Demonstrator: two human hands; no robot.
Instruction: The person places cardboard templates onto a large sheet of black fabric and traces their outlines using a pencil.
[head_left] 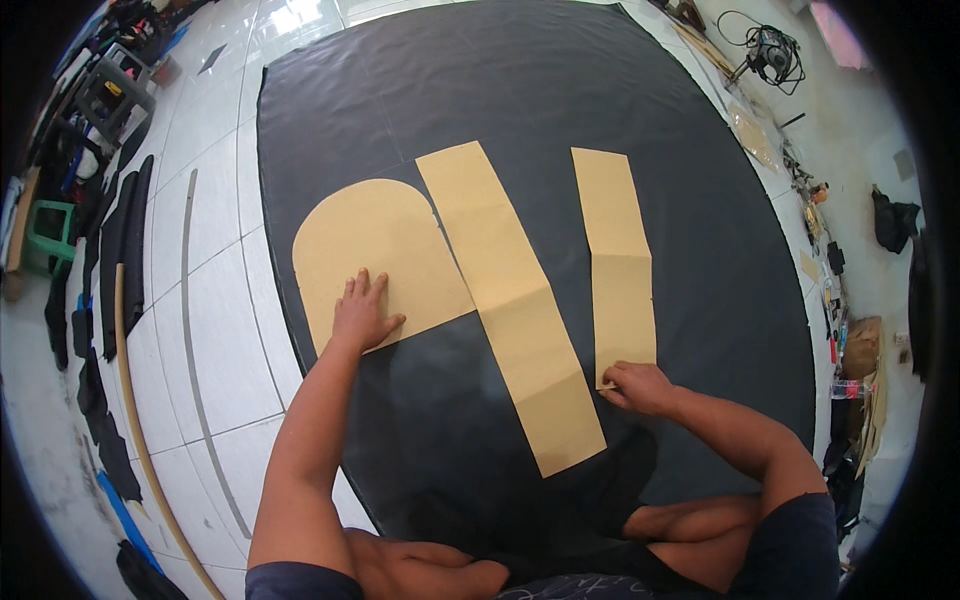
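Observation:
My left hand (364, 312) lies with fingers spread on a tan cardboard piece (365, 225) that has a rounded far end and a straight near edge. Close along its right side runs a long cardboard strip (515, 310), slanted and creased across in places. Farther right is a shorter, narrower cardboard strip (620, 225), creased across its middle. My right hand (638, 388) is closed on the near end of that short strip, fingertips at its left corner. All three pieces rest on a large black sheet (450, 90) spread over the floor.
White floor tiles (225, 330) border the sheet. On the left are a long tan rod (128, 380), a grey strip (187, 260), black material pieces (125, 250) and a green stool (52, 232). At right lie a coiled black cable (775, 55), a plastic bottle (850, 390) and assorted clutter.

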